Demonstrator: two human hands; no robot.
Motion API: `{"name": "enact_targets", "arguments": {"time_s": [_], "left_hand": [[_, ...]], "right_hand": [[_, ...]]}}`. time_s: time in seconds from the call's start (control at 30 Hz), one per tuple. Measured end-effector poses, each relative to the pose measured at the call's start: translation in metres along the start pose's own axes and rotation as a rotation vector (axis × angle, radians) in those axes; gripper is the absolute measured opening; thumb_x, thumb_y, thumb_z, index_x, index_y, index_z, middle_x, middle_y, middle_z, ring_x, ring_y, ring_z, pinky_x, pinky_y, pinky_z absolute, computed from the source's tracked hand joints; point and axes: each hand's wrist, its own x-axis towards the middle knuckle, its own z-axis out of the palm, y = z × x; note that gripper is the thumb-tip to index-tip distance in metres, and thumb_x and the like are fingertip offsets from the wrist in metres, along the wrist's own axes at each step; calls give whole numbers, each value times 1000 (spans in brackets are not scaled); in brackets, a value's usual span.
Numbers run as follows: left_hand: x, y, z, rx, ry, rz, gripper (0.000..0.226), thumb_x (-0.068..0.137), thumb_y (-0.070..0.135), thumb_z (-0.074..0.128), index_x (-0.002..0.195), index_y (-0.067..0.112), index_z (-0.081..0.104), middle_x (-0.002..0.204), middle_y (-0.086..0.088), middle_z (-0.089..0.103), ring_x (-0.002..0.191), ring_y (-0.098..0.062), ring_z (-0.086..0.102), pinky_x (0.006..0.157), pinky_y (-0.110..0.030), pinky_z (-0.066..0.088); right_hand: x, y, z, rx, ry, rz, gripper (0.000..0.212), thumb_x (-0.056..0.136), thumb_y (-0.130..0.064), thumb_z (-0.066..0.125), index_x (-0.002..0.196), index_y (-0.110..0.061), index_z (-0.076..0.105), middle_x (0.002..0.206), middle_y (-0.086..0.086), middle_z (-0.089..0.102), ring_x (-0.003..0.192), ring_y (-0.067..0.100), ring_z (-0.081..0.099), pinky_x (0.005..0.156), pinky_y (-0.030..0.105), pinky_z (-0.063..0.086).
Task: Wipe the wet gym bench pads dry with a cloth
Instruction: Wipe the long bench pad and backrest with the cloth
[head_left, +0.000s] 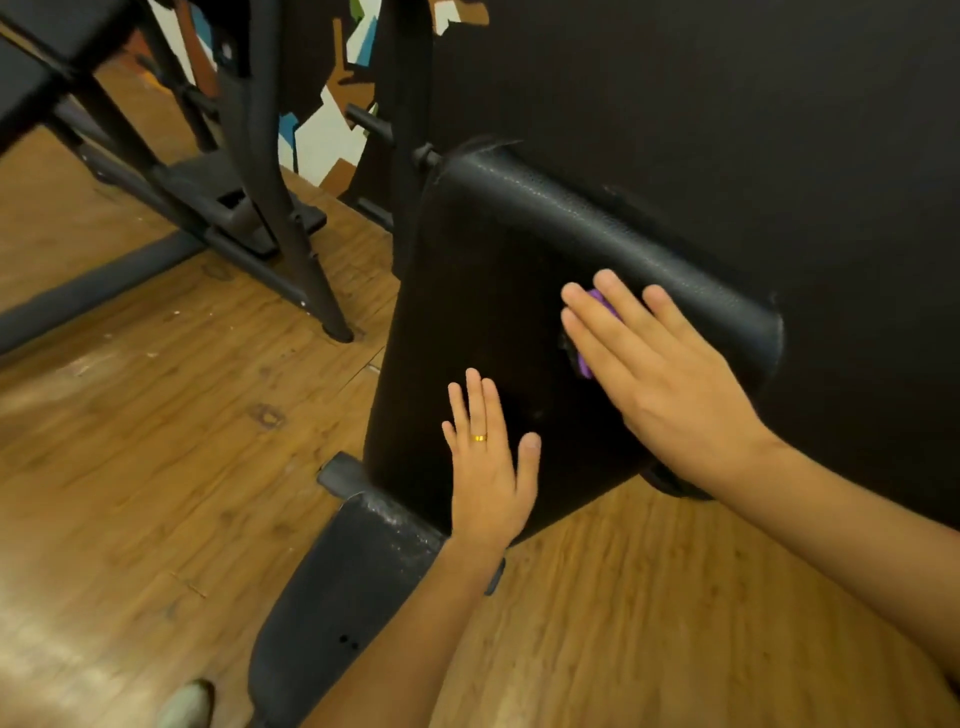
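Two hands: left hand (488, 467) and right hand (660, 374). One ring (479, 438), worn on the left hand. One purple cloth (597, 300). Two black pads: upper pad (467, 312) and lower pad (337, 597). Two pegs (426, 155) beside the upper pad's top edge. One shoe (187, 704), bottom left. One dark metal frame (275, 171), upper left. One wood floor (156, 441).

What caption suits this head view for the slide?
Right hand presses a purple cloth flat on the black textured bench pad while the left hand rests flat lower down.
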Motion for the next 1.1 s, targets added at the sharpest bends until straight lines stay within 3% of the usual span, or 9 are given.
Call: {"name": "enact_targets", "arguments": {"time_s": [0.13,0.23,0.43,0.57,0.7,0.77,0.97,1.1], "left_hand": [[24,69,21,-390,276,-387,64,110,38,28,157,29,-14,162,22,-26,150,-3,-25,123,-53,-7],[44,91,33,-488,449,-554,61,110,35,25,161,26,-7,167,17,-17,152,-5,-20,123,-56,-9],[48,76,52,-389,570,-539,62,104,45,14,161,24,1,167,15,-10,154,-7,-14,124,-50,-9],[48,73,59,-376,594,-535,61,105,44,12,162,22,4,168,15,-7,154,-7,-12,124,-49,-9],[50,69,61,-358,649,-498,60,105,42,13,162,22,6,168,16,-5,155,-7,-10,124,-49,-9],[51,67,65,-352,654,-498,60,106,41,14,162,22,6,168,17,-5,155,-7,-9,124,-48,-9],[48,71,57,-382,603,-510,59,106,34,18,162,25,1,167,17,-9,153,-4,-14,124,-48,-11],[36,68,38,-365,406,-469,60,108,38,17,160,27,-10,165,18,-21,152,-5,-20,125,-52,-7]], "right_hand": [[55,-8,-2,-40,-18,-141,65,97,-10,37,158,-4,18,168,17,9,155,33,2,125,46,-1],[27,11,-3,-54,-58,-203,61,98,-7,27,158,-3,19,168,16,10,155,32,3,126,46,0],[-42,54,-18,-78,-131,-289,62,95,7,31,156,0,26,166,19,17,154,35,11,126,46,2],[28,23,-8,-88,-58,-297,58,101,-4,37,157,0,22,166,20,14,155,35,7,126,47,2],[107,-9,-7,-59,38,-245,60,99,-12,19,158,-1,19,167,19,14,155,34,8,124,47,3],[110,-10,-6,-85,41,-267,61,98,-10,18,159,-2,18,167,18,13,155,34,8,124,47,1],[-2,16,5,-59,-80,-263,68,95,-6,46,158,-3,20,167,17,11,155,33,7,126,48,3],[-36,16,10,-47,-196,-248,83,84,-1,65,156,-3,25,167,17,13,155,34,9,125,49,6]]}}
